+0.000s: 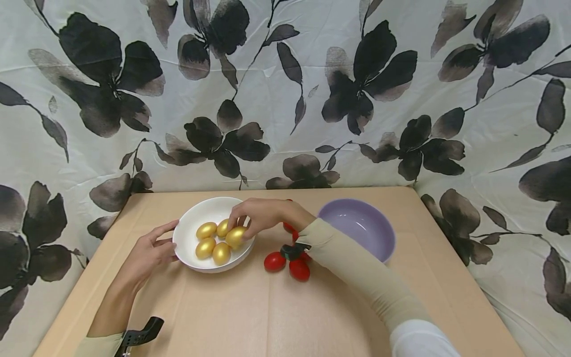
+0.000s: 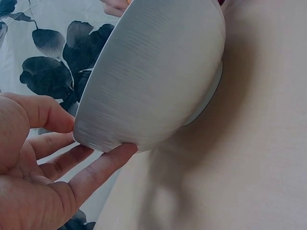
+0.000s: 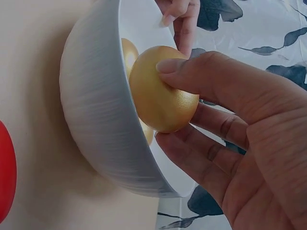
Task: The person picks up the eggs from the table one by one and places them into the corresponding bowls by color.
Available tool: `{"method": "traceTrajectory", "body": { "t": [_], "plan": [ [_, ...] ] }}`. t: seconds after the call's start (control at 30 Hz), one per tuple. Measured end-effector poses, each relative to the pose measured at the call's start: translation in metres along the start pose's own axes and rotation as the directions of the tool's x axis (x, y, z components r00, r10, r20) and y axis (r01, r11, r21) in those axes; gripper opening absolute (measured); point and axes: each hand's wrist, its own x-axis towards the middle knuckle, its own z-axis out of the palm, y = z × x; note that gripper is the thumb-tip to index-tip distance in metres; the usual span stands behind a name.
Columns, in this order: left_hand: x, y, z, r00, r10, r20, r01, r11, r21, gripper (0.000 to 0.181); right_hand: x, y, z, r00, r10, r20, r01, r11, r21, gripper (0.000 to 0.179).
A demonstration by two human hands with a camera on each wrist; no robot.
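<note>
I have the right hand [image 1: 260, 214] pinching a gold egg [image 3: 163, 91] between thumb and fingers, right at the near-right rim of the white bowl [image 1: 187, 223]. The left hand [image 1: 149, 250] steadies the bowl's left wall with straight fingers [image 2: 103, 167] touching it — nothing curled round it. Four more gold eggs [image 1: 213, 243] lie inside.

My worry: the egg's shell looks smooth, and a fingertip pinch could let it slip — onto the other eggs or over the rim. In the wrist views the bowl looks tipped; if the left fingers push harder, I judge it could rock and spill.

The red eggs [image 1: 287, 265] sit loose just right of the bowl, under my right forearm, so a low sweep could scatter them. The purple bowl [image 1: 359, 228] stands further right, apart from them. The tabletop [image 1: 267, 317] offers open room on the near side; the floral cloth [image 1: 285, 99] closes off the far edge.
</note>
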Motion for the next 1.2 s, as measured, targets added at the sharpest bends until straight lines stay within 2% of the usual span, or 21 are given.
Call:
{"method": "traceTrajectory", "body": {
  "t": [0.33, 0.83, 1.1, 1.2],
  "plan": [
    [0.0015, 0.0001, 0.0003, 1.0, -0.006, 0.004, 0.006, 1.0, -0.016, 0.065, 0.006, 0.0022, 0.0033, 1.0, -0.01, 0.017, 0.011, 1.0, -0.017, 0.034],
    [0.0035, 0.0013, 0.0041, 1.0, 0.008, -0.01, -0.008, 0.999, -0.034, 0.065, 0.0103, 0.0058, 0.002, 0.996, 0.056, 0.075, -0.051, 0.996, -0.069, 0.03],
    [0.0047, 0.0016, 0.0058, 1.0, 0.017, -0.014, -0.017, 0.999, -0.047, 0.064, 0.0056, 0.0077, -0.0023, 0.999, -0.009, 0.044, 0.01, 0.999, -0.036, 0.024],
    [0.005, 0.001, 0.0059, 1.0, 0.015, -0.012, -0.016, 0.999, -0.052, 0.065, 0.0014, 0.0088, -0.0047, 1.0, -0.005, 0.026, 0.006, 1.0, -0.014, 0.025]
  ]
}}
